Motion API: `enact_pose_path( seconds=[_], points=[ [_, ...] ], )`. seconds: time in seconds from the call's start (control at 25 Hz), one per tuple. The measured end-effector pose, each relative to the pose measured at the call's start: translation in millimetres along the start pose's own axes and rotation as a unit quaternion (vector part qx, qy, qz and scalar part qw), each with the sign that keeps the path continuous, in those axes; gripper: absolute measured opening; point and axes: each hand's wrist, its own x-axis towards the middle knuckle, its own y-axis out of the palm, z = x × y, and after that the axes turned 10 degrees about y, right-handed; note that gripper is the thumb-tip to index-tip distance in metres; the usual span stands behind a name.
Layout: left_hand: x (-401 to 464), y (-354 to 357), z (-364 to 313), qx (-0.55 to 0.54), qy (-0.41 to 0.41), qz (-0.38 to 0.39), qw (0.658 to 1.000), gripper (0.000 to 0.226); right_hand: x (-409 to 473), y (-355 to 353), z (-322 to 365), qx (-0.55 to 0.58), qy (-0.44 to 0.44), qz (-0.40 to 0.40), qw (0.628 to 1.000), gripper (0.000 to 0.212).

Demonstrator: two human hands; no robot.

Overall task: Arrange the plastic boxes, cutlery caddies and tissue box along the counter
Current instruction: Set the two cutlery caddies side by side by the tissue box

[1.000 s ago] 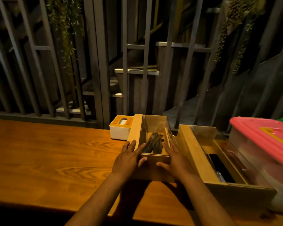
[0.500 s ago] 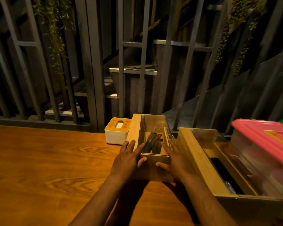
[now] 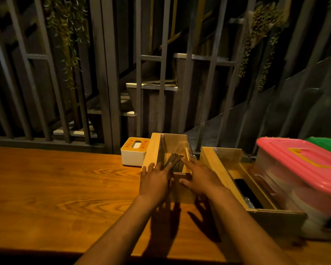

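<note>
Left hand (image 3: 156, 177) and right hand (image 3: 200, 178), fingers spread flat, pressing the near cutlery caddy (image 3: 166, 150) on the surface (image 3: 55, 188), two caddies, second caddy (image 3: 243, 178), one tissue box (image 3: 134, 151), two lidded plastic boxes, pink-lidded box (image 3: 302, 165)

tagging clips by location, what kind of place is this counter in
Probably a restaurant or cafe service counter. Two wooden cutlery caddies sit on a wooden counter with a tissue box and lidded plastic boxes, backed by dark metal railings and hanging greenery.
</note>
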Motion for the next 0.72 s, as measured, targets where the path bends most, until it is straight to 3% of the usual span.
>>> enact_pose_path(
  seconds=[0.2, 0.32, 0.4, 0.56, 0.72],
  points=[
    [-35, -10, -76, -0.139, 0.100, -0.090, 0.981, 0.042, -69, -34, -108, 0.110, 0.006, -0.081, 0.991, 0.064],
    [-46, 6, -130, -0.187, 0.114, -0.082, 0.972, 0.046, -103, -48, -183, 0.074, 0.057, -0.044, 0.995, 0.076],
    [-45, 20, -166, -0.170, 0.101, -0.062, 0.978, 0.049, -114, -47, -219, 0.039, 0.051, -0.003, 0.998, 0.083],
    [-41, 47, -204, -0.131, 0.068, -0.023, 0.989, 0.055, -111, -26, -254, 0.014, -0.025, -0.035, 0.999, 0.079],
    [-46, 68, -214, -0.106, 0.028, -0.073, 0.991, 0.052, -103, -26, -262, 0.026, -0.067, -0.042, 0.997, 0.072]
  ],
)
